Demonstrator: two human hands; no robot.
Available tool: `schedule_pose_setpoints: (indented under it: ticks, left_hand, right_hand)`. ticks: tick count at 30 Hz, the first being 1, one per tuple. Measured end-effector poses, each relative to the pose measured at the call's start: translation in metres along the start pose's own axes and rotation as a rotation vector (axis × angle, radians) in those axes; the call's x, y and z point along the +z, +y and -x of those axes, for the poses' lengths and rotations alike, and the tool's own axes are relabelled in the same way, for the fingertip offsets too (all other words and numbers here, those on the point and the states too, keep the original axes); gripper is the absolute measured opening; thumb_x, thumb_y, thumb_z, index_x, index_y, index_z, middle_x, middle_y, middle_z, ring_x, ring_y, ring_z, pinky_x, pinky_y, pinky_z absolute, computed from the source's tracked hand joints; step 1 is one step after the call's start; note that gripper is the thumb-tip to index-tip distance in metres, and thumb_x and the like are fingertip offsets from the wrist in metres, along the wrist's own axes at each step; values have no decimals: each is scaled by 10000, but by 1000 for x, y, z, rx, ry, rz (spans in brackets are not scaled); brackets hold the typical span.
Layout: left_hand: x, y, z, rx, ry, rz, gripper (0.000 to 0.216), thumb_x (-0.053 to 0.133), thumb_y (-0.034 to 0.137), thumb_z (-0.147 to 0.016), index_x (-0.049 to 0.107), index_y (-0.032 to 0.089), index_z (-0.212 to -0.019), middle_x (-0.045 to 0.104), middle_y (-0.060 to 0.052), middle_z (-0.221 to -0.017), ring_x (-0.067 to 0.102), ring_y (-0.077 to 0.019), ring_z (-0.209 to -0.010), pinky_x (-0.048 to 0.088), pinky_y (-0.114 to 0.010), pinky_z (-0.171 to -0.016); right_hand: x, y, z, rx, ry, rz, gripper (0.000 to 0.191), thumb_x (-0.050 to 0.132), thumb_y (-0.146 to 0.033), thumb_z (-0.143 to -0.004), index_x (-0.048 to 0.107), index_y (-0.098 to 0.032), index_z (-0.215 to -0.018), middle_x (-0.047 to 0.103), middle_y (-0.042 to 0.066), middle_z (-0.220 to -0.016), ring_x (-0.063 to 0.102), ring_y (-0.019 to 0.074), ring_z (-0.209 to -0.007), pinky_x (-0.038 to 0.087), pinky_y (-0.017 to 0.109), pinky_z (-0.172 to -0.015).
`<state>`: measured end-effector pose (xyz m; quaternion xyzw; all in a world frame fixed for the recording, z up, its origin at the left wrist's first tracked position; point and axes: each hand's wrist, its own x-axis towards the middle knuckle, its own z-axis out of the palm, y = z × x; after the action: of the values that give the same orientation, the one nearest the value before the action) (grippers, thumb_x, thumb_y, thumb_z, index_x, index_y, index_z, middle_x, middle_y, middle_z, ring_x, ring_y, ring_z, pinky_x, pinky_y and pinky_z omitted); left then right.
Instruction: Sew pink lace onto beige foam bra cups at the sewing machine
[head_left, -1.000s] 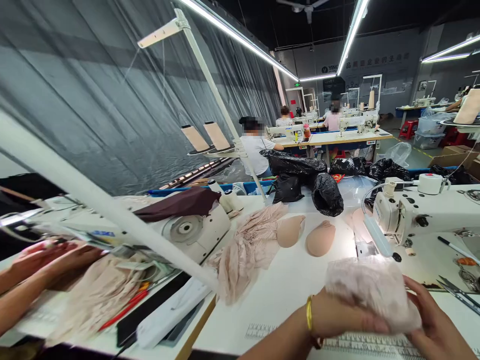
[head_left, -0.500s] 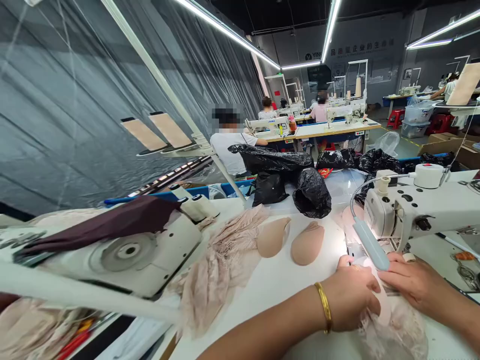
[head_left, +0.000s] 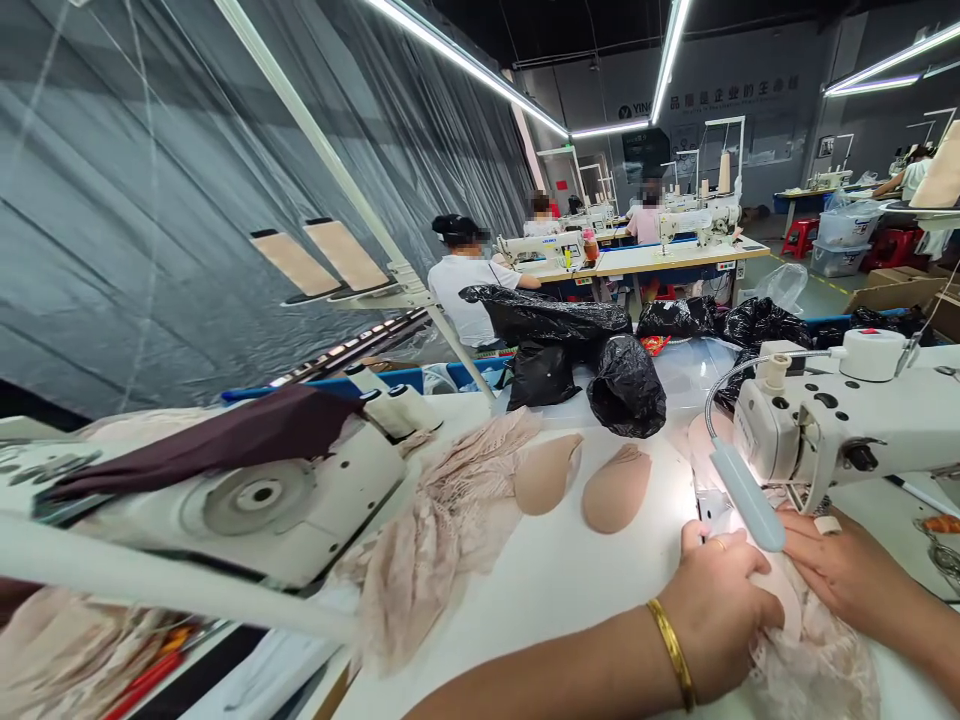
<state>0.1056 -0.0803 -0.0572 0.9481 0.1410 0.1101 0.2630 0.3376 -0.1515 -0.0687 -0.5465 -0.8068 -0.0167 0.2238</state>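
Down at five o'clock on the white worktable, both my hands are on the pale pink lace garment piece. My left hand is curled over it, knuckles up and fingers bunched into the fabric, with a gold bangle on the wrist. My right hand lies flatter at three o'clock of the left, fingers pressing the lace toward the needle area, though whether they pinch it I cannot tell. A pale ring-shaped guard sits on one finger.

Just above my hands, at one o'clock, the white industrial sewing machine reaches across, and its white gooseneck lamp glows right over my knuckles. The lace runs from under my palms to the bottom edge.

At eleven o'clock from my left hand, two beige moulded foam cups lie side by side, close but apart. Further out at ten o'clock is a loose heap of pink lace pieces, touching a neighbouring white machine draped with a maroon cloth. At twelve o'clock, crumpled black plastic bags sit at the far table edge, and beyond them a person in a white shirt works.
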Motion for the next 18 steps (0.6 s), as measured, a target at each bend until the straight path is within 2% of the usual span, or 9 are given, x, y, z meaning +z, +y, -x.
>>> schedule_pose_setpoints:
  ticks: [5,11,15,18]
  left_hand:
    - [4,1,1,-14,-5,32,245,778,191,-702,799,283,-928,669,-81,-1320,593,-346,-1110,312,-525,-965]
    - [4,-1,1,-5,-36,58,263,753,207,-707,805,295,-949,649,-72,-1370,611,-342,-1094,321,-510,-941]
    - [-7,-3,0,31,-40,6,268,732,203,-733,799,287,-979,640,-85,-1373,614,-345,-1171,330,-480,-943]
    - [-21,-7,-3,70,-97,-46,284,690,176,-760,798,277,-1002,669,-89,-1339,617,-333,-1205,328,-464,-927]
  right_hand:
    - [0,2,1,9,-37,-5,449,438,-141,-997,751,-342,-1249,785,14,-1236,726,229,-931,612,375,-879]
    - [14,9,10,65,52,31,446,449,-184,-997,753,-351,-1278,796,43,-1019,730,250,-861,604,337,-742]
    - [16,10,11,80,69,66,458,450,-177,-987,753,-372,-1270,794,33,-990,727,256,-883,593,337,-735]
    - [12,8,8,46,54,62,441,452,-181,-992,747,-369,-1261,797,21,-1019,722,250,-916,591,342,-758]
